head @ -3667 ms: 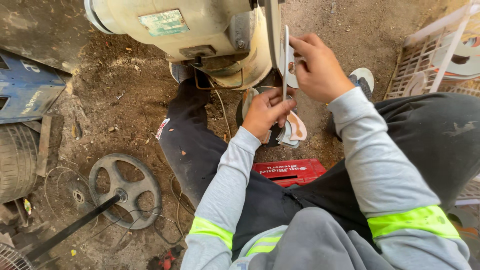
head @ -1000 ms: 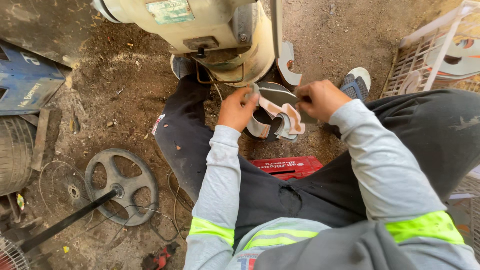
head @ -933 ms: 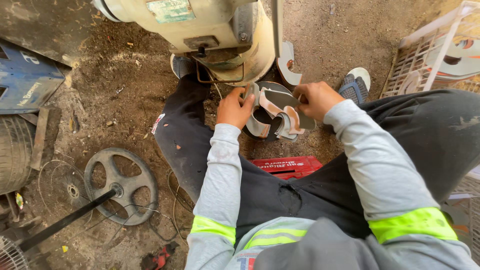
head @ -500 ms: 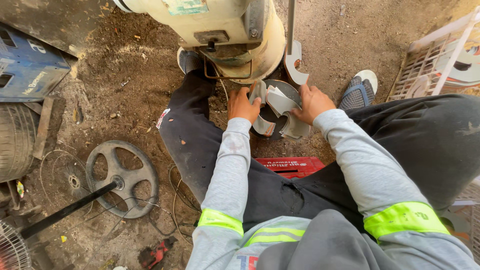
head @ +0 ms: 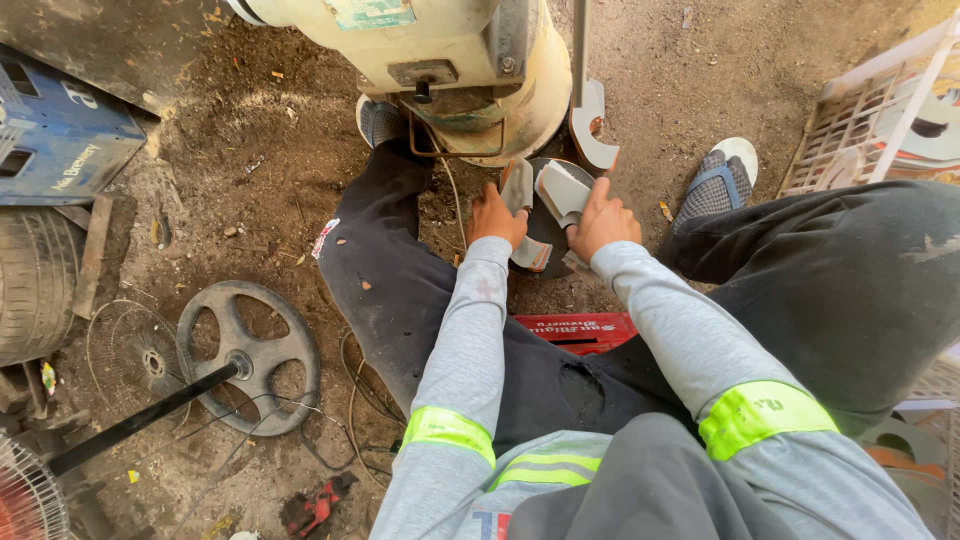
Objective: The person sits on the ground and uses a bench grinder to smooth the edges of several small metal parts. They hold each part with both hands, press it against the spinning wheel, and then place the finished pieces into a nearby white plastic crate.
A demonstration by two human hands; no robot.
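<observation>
I sit on the dirt with my legs spread around a grey fan blade [head: 563,190] that has a dark hub and several curved vanes. My left hand [head: 497,216] grips one vane on its left side. The right hand [head: 604,221] grips another vane on its right side. The blade rests low on the ground, just in front of a big cream-coloured motor housing [head: 450,50]. A thin metal bar [head: 579,40] stands beside the housing, with a loose curved grey vane [head: 590,128] at its foot.
A red crate [head: 575,330] lies under my legs. On the left are a blue crate [head: 60,140], a tyre [head: 30,270], a wire fan grille [head: 130,350] and a spoked round base on a black pole [head: 250,355]. Red pliers [head: 315,505] lie nearby. A white crate [head: 880,120] is at right.
Earlier my right hand was raised to the metal bar. Both hands then came down on the fan blade and shifted it closer to the motor housing, turning it slightly.
</observation>
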